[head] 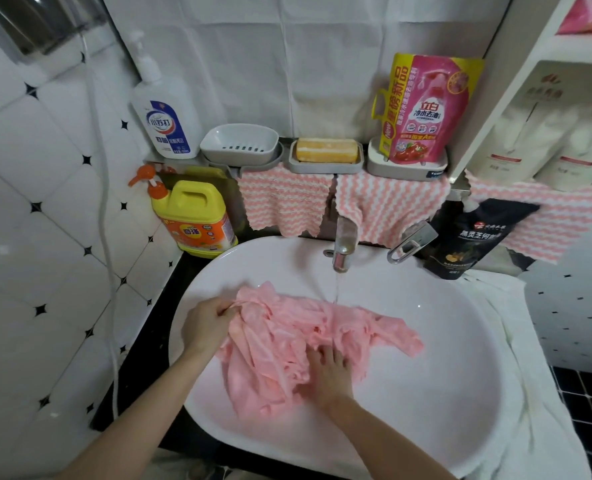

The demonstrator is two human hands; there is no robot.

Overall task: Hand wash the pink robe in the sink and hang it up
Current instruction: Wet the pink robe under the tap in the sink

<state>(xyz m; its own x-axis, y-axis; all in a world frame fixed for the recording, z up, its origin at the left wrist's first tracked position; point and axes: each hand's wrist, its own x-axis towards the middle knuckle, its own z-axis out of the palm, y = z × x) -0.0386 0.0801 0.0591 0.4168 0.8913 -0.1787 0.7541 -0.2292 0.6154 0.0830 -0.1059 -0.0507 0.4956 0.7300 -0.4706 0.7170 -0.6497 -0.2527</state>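
The pink robe [280, 344] lies bunched and wet in the white sink [460, 358], just in front of the faucet [345, 242], whose thin stream [336, 287] lands on the fabric's far edge. The left hand [207, 323], in front and left of the faucet, has its fingers curled tight round a gathered fold. The right hand [329, 374] presses down on the robe (fingers spread, gripping nothing). A yellow detergent jug [194, 220] stands left of the faucet, and a black pouch [467, 237] right.
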